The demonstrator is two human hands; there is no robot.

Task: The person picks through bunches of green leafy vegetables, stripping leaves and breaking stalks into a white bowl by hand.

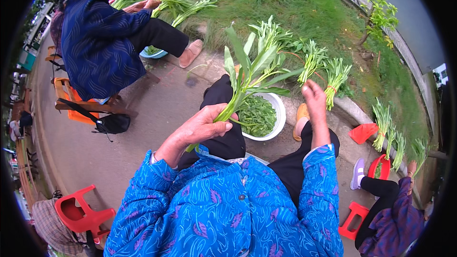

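My left hand [207, 124] is closed around the stems of a small bunch of water spinach [250, 64], its long narrow leaves pointing up and away from me. Just beyond my lap stands a white plastic basket [281, 118], partly behind the bunch, with a heap of plucked green leaves [259, 119] inside. To the right of the basket my right hand [315, 101] is raised, its fingers drawn together; whatever they may hold is too small to make out. Beyond that hand, tied bundles of greens [336, 78] lie along the grass edge.
At the upper left a person [102, 43] sits holding greens above a blue basin [153, 53]. Another person [397, 214] handles greens at the lower right, near a red basket [384, 164]. Red plastic stools [83, 213] and a stone kerb [350, 107] are around me.
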